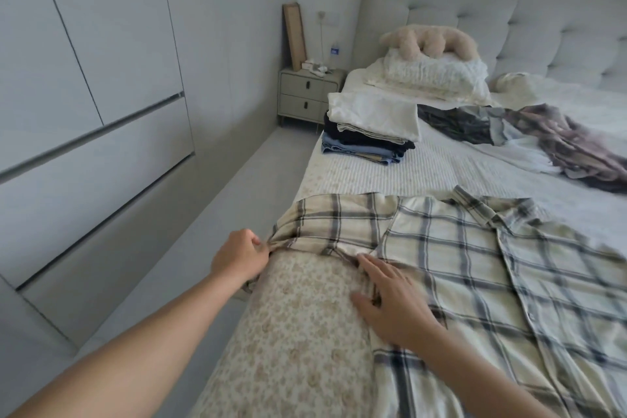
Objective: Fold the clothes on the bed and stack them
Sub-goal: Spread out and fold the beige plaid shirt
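Note:
A cream plaid button shirt (481,268) lies spread front-up on the bed (305,332), its left sleeve stretched toward the bed's edge. My left hand (239,256) pinches the cuff end of that sleeve at the edge. My right hand (390,302) lies flat with straight fingers on the shirt's side near the armpit. Farther up the bed stands a stack of folded clothes (368,129), white on top, dark and blue beneath. A loose heap of unfolded clothes (543,136) lies to its right.
Pillows with a beige plush toy (431,41) sit at the padded headboard. A small nightstand (308,95) stands beside the bed. Grey wardrobe doors (84,112) line the left, with a narrow floor strip between them and the bed.

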